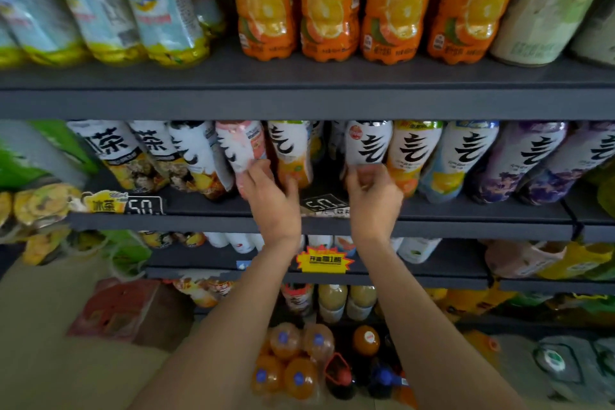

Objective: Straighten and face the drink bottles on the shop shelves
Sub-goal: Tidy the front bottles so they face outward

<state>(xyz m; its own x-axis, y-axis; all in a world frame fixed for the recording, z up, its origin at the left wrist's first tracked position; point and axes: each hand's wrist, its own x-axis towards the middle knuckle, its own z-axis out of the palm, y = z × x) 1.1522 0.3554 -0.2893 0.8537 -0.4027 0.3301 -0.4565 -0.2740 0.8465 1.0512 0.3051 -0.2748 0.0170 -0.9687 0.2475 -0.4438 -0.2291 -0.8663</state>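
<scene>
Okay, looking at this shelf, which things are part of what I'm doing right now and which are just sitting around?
In the job:
left hand gripping the pink bottle
right hand gripping the white bottle
middle shelf

Just there:
orange bottles above
price tag
yellow sticker
bottles on the floor

Both bare forearms reach up and forward, left grip (266,190) and right grip (372,191) with fingers curled.

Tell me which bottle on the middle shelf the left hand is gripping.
The pink-labelled bottle, fourth from the left among the white-labelled row. The left hand grips its lower part; it leans left, unlike the orange-based bottle beside it.
</scene>
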